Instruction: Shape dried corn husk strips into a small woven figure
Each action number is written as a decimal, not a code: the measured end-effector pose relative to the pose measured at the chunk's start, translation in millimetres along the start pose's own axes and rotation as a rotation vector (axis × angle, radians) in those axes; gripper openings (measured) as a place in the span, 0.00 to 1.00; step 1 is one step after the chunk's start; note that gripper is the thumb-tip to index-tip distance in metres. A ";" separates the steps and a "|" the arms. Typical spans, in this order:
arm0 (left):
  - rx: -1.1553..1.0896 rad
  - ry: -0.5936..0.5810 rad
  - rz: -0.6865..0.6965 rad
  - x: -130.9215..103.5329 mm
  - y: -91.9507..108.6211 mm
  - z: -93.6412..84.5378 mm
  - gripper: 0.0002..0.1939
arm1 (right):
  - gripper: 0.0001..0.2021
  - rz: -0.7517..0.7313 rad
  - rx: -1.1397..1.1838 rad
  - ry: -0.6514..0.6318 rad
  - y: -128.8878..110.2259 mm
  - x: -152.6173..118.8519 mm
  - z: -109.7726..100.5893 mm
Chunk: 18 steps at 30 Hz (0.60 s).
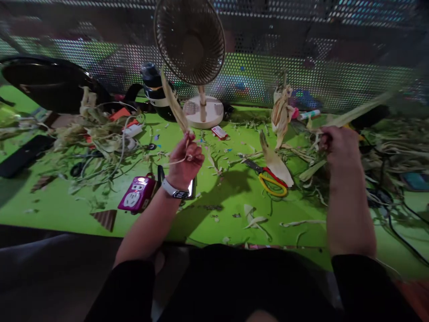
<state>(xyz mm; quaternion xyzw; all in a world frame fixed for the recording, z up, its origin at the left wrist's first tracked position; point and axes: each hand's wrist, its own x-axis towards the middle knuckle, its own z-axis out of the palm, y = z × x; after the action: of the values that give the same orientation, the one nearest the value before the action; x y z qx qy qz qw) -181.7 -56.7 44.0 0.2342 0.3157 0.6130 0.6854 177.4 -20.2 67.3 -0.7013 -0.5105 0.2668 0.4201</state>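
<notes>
My left hand (185,162), with a pale band on the wrist, is closed around the lower end of a dried corn husk (174,106) that points upward. A thin strand trails from its fingers. Over the pile at the right, my right hand (340,142) grips a long pale husk strip (363,107), somewhat blurred. Between the hands lie scissors (273,184) with red and yellow handles, beside a broad loose husk (277,164). Behind them a bundle of husks (281,112) stands near the mesh.
A fan (203,112) stands at the back, beside a dark bottle (156,91). To the left are a purple power adapter (137,194), tangled husks and cables (97,147), and a black case (25,155). Husk scraps cover the green table (214,223); more husks (402,143) and cords lie right.
</notes>
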 end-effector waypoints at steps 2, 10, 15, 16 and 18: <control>0.189 0.013 -0.060 2.6 -10.4 -2.9 0.07 | 0.13 0.055 0.093 -0.095 -5.7 -13.9 6.8; 0.634 0.083 -0.202 8.5 -52.8 -10.6 0.17 | 0.21 -0.034 -0.129 -0.738 -26.9 -62.4 60.5; 1.239 0.003 0.197 12.4 -45.0 -18.8 0.14 | 0.25 -0.297 -0.700 -0.290 -12.8 -34.6 25.2; 1.304 -0.001 0.245 12.6 -44.2 -20.0 0.13 | 0.25 -0.309 -0.788 -0.341 -7.4 -30.1 24.1; 1.335 -0.011 0.307 12.8 -44.2 -21.6 0.12 | 0.24 -0.297 -0.905 -0.431 2.8 -24.4 28.4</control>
<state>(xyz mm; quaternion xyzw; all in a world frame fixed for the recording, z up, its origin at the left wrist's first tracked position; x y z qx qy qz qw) -166.1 -51.6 -4.0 0.6518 0.5857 0.3761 0.3012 147.7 -34.5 49.3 -0.6619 -0.7435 0.0951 -0.0061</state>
